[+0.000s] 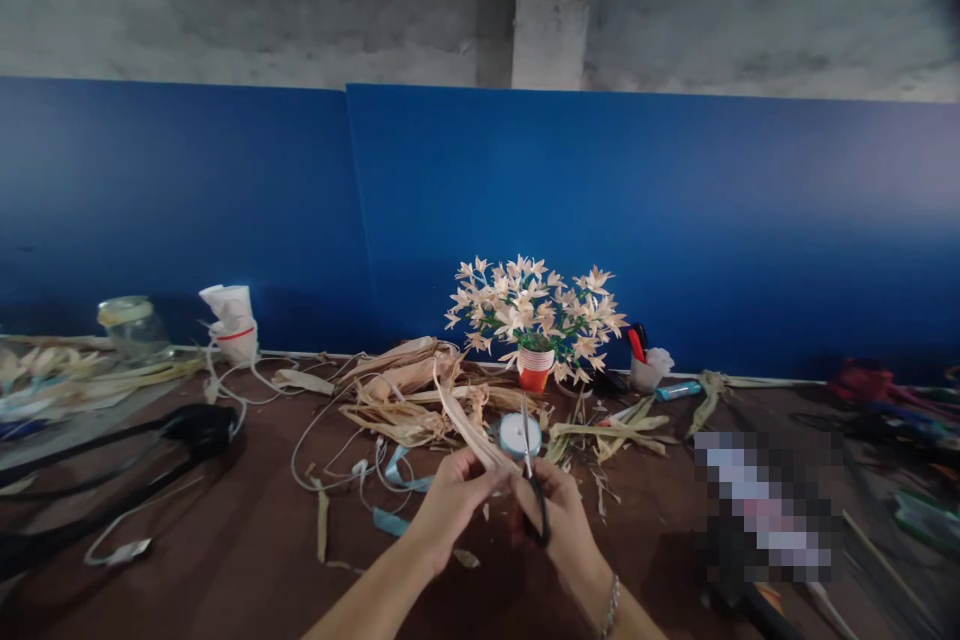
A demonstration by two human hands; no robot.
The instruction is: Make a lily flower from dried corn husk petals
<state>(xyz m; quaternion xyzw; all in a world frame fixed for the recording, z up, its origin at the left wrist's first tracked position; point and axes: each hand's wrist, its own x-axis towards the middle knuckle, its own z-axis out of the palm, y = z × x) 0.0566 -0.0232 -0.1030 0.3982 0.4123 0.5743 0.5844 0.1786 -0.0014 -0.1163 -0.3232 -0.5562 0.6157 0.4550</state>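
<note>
the closed left hand (pixel 452 507) at lower centre is being wrapped around a dried husk strip (pixel 469 432), while black-handled scissors (pixel 538 516) are being gripped by the closed right hand (pixel 562 512) just beside it.

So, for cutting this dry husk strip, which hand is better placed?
The right hand, probably: it holds the black-handled scissors next to the husk strip, while the left hand is occupied pinching the strip.

The long dried husk strip (pixel 471 432) is pale straw, streaked lengthwise with tan. The steel scissors (pixel 537 512) have black handles. The round ribbon spool (pixel 520 435) shows pale blue and white, the paper cup (pixel 535 369) red and white bands, the wooden desk (pixel 187 595) dark brown, and the flat wall panel (pixel 675 220) deep blue.
</note>
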